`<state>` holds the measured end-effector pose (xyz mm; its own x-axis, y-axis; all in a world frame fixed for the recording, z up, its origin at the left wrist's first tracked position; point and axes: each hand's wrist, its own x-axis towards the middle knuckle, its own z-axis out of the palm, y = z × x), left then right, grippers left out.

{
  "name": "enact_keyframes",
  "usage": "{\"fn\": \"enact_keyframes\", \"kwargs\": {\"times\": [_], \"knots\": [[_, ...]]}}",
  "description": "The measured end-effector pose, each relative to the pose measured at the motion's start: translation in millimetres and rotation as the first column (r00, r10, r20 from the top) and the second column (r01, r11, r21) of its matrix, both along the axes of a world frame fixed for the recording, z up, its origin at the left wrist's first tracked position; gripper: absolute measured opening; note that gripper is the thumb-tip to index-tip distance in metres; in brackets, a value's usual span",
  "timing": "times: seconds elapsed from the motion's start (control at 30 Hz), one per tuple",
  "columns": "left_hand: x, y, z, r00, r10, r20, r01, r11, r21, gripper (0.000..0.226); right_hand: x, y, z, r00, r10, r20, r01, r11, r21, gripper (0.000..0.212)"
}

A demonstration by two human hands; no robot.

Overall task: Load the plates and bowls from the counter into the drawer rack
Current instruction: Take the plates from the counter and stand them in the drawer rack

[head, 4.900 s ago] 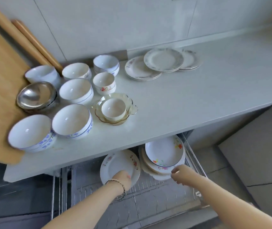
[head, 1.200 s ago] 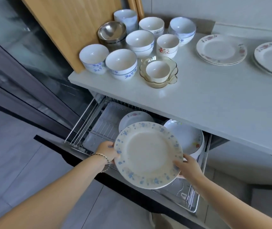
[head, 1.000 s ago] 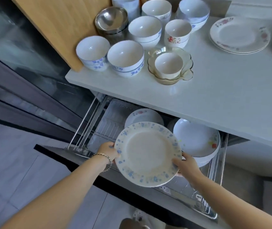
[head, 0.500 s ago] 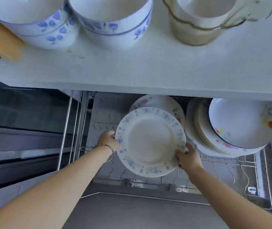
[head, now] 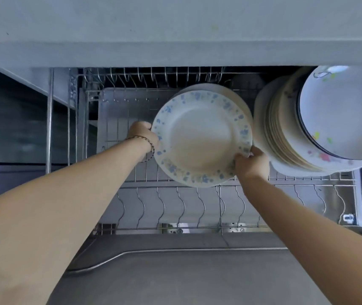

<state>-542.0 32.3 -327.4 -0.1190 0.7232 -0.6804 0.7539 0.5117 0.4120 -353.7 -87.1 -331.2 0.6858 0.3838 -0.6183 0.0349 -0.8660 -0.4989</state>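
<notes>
I hold a cream plate with a blue flower rim (head: 202, 139) tilted over the wire drawer rack (head: 175, 203). My left hand (head: 142, 135) grips its left edge and my right hand (head: 251, 162) grips its lower right edge. Just behind it stands another plate (head: 235, 95), mostly hidden. To the right, a leaning row of several plates (head: 285, 133) fills the rack, fronted by a white plate with coloured flowers (head: 340, 115). The bowls and plates on the counter are out of view.
The grey counter edge (head: 175, 53) overhangs the back of the drawer. Wavy wire dividers (head: 162, 205) line the front of the rack. The drawer's grey front panel (head: 186, 271) lies below my arms. A dark cabinet side (head: 10, 119) stands to the left.
The view has dropped below the counter, so the bowls have left the frame. The blue-rimmed plate has moved deeper into the rack, close against the plate behind it.
</notes>
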Motion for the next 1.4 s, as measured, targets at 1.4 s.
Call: {"fn": "enact_keyframes", "kwargs": {"times": [1.4], "knots": [[36, -41, 48, 0.997, -0.037, -0.07, 0.028, 0.992, -0.125, 0.04, 44, -27, 42, 0.944, 0.255, -0.211, -0.301, 0.925, -0.231, 0.047]]}}
